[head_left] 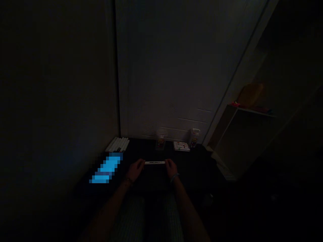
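Note:
A white marker with dark print along its barrel is stretched level between my two hands, over a dark table. My left hand pinches its left end. At the opposite end, my right hand has its fingers closed on the marker too. Both marker tips are hidden by the fingers. Beyond my left hand lies a row of several white markers. Past my right hand, a flat pack of markers with coloured marks lies on the table.
A clear plastic case and an upright pack stand at the table's back edge, against a pale panel. A pixelated bright blue screen is at the left. Off to the right is a cabinet with an orange-brown object on top. The light is very dim.

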{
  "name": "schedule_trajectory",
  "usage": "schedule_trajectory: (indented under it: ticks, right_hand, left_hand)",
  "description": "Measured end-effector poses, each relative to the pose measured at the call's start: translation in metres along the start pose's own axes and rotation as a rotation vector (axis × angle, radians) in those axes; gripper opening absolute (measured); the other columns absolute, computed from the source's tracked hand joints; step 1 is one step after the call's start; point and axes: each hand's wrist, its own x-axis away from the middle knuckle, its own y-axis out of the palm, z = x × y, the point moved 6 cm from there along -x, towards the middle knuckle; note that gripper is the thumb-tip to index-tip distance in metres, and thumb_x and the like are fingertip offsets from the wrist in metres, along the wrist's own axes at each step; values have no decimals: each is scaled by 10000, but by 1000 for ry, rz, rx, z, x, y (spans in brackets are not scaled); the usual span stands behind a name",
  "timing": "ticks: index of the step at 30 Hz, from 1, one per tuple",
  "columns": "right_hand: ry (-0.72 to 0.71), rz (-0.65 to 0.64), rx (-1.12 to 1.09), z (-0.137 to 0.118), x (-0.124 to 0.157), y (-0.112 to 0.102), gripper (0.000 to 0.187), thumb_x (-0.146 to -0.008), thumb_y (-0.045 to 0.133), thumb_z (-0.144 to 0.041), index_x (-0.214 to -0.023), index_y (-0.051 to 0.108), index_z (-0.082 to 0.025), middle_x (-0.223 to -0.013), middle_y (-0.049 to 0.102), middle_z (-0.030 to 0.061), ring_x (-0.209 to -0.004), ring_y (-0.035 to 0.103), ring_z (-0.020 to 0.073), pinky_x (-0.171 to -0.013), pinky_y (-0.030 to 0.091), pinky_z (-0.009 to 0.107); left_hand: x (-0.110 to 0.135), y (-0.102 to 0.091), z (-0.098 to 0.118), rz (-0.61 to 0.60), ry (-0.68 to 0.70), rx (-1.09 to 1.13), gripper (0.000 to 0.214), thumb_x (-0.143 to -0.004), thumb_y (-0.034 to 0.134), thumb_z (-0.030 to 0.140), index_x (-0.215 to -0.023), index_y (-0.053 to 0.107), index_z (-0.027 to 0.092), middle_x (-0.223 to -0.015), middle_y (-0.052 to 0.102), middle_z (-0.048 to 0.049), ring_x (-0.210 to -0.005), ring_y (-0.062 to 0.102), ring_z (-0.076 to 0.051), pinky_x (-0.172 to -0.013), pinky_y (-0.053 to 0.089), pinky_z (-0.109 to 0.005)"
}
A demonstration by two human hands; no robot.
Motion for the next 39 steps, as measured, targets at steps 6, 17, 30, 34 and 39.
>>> schedule_trajectory:
  ticks: [6,17,30,34,39]
  right_hand:
    - [-26,-13,-20,-4,1,-1,311,-813,379,-415,-795,591,-188,-714,590,-9,-688,525,128,-618,383,206]
    - [-19,-10,-13,3,-1,1,298,-812,389,-405,-812,599,-193,-723,604,-6,-693,538,133,-626,390,212]
    - [-10,-28,-37,-1,0,2,270,-794,416,-386,-840,600,-193,-785,614,-1,-746,549,138,-678,404,221]
    - [-26,-24,-40,-3,1,2,264,-799,411,-373,-840,600,-194,-801,615,4,-752,547,138,-680,404,221]
    - [-12,-32,-44,-4,2,2,268,-795,416,-381,-832,599,-189,-794,618,6,-749,550,140,-676,405,224]
  left_hand:
    - [1,-1,5,-5,11,8,393,-775,330,506,-855,560,196,-613,582,28,-593,543,-124,-573,390,-214]
    - [1,-2,6,4,-9,13,384,-768,340,497,-845,565,195,-631,596,25,-606,546,-124,-591,399,-211]
    - [1,-2,7,11,22,26,344,-762,357,458,-879,554,201,-659,601,20,-620,550,-127,-601,406,-216]
    - [-1,-1,3,21,21,45,345,-766,355,460,-886,555,206,-676,606,18,-635,553,-130,-612,408,-218]
    - [-1,0,2,5,29,36,341,-780,336,457,-883,544,207,-669,591,19,-642,551,-129,-624,407,-222]
